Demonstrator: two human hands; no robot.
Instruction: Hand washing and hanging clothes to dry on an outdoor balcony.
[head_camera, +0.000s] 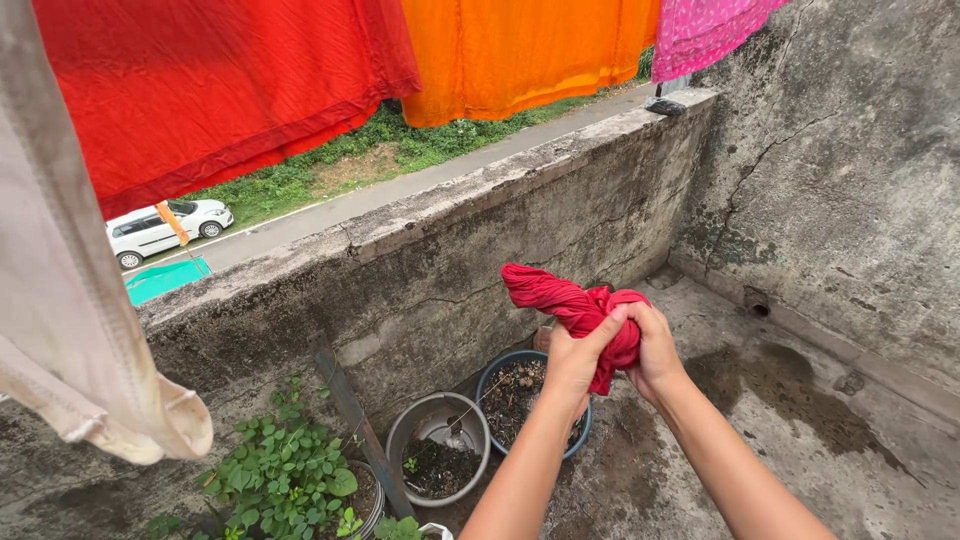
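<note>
**Red cloth being twisted on a rooftop terrace**

Weathered concrete is surrounding the person on this terrace: a stained parapet wall (480, 250) is running ahead of the hands, and a cracked side wall (850, 180) is rising to their right. Both hands are meeting in front of the parapet, closed tightly on a twisted red cloth (560, 295). The left hand (575, 360) is wrapping its fingers up over the bundle, while the right hand (652, 350) is clamping it from the other side, the two pressing close together. One rolled end of the cloth is sticking out up and to the left of the hands.

Just below the hands, a dark pot of soil (515, 395) is sitting on the damp floor (800, 420), with a grey pot (438, 445) beside it and a leafy green plant (285, 480) further left. Overhead, a red sheet (220, 90), an orange sheet (520, 55) and a pink cloth (700, 30) are hanging in a row, and a pale garment (70, 330) is drooping far to the left. Beyond the parapet, a white car (165, 228) is standing on a road.
</note>
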